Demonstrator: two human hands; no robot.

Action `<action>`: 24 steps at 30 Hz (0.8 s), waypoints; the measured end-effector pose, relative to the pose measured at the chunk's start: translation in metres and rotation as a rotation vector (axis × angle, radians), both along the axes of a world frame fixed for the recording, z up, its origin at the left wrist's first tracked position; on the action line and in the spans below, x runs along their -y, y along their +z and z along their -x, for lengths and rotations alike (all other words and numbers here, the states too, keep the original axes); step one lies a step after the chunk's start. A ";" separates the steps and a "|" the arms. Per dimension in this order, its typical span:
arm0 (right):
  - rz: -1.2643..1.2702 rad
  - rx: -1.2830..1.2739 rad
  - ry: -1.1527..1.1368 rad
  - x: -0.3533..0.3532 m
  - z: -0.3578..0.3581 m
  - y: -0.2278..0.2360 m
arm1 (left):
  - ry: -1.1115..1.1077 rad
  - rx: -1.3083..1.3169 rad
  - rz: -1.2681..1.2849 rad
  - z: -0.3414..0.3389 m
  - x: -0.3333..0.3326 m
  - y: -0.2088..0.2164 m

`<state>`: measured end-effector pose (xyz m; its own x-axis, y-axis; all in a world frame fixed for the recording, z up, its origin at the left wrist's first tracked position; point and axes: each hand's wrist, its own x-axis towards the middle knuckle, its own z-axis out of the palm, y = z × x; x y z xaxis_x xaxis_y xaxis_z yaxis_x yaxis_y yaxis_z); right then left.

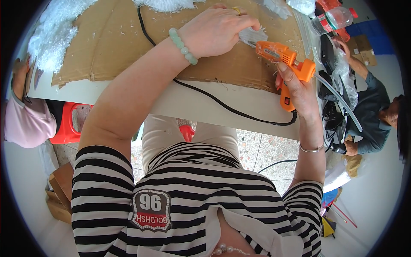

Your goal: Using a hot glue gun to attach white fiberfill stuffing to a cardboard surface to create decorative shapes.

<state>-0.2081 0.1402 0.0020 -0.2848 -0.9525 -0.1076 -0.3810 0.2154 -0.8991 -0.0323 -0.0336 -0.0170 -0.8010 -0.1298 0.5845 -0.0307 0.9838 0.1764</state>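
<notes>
My right hand [297,88] is wrapped round the handle of an orange hot glue gun [274,51], its nozzle pointing left. A clear glue stick [342,100] trails out of the gun's back end. Close to the nozzle, my left hand [216,34] has its fingers bent over a small white wispy piece [253,36], perhaps fringed plastic or feather. The fingertips' hold on it is partly hidden behind the hand. Under both lies a brown cardboard sheet [231,70], strewn with white scraps and strands.
White shredded film [53,40] heaps at the far left. A black cord [231,109] loops from the gun across the white table [171,103]. A clear bottle [334,21] lies at the far right. Co-workers sit right, in a dark shirt [372,111], and left, near a red stool [68,124].
</notes>
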 end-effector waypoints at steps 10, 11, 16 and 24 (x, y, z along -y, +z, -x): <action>0.011 -0.056 0.032 0.013 -0.005 0.001 | -0.028 -0.107 -0.074 0.001 0.005 -0.004; 0.010 -0.070 0.040 0.013 -0.004 0.001 | -0.025 -0.081 -0.092 0.000 0.005 -0.004; -0.018 -0.067 0.021 0.008 0.000 0.000 | -0.022 -0.129 -0.085 0.000 0.006 -0.005; -0.002 -0.028 -0.042 -0.011 0.005 -0.001 | -0.025 -0.145 -0.011 0.000 0.004 0.001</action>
